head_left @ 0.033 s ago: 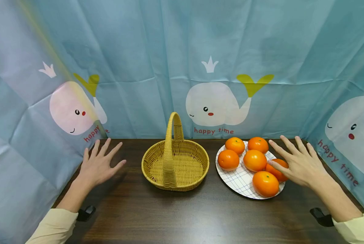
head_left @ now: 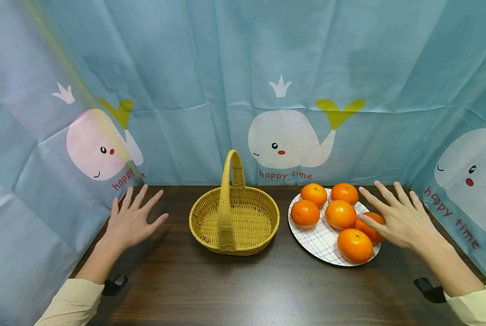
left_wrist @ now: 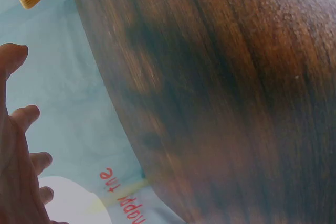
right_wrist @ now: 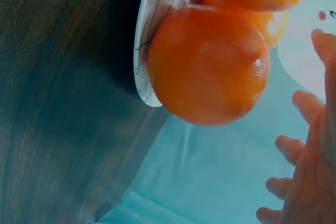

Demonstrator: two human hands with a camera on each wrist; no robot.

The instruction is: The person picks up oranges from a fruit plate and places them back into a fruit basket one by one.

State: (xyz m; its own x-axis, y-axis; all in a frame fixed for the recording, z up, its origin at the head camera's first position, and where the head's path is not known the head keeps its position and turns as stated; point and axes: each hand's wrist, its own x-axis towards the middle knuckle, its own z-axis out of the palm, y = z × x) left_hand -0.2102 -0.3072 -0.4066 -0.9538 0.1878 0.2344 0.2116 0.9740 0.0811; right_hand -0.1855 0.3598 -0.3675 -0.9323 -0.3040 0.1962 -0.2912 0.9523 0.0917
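A yellow woven basket with a tall arched handle stands at the middle of the table, nothing inside it. To its right a round white plate with a blue grid pattern bears several orange tangerines. My left hand is spread, fingers apart, left of the basket and holding nothing. My right hand spreads beside the plate's right side, its thumb overlapping one tangerine in the head view. The right wrist view shows a gap between that hand and the nearest tangerine.
The dark wood-grain table reaches back to a light blue curtain printed with whales, which also hangs on both sides. A black strap piece sits at the left wrist, another at the right.
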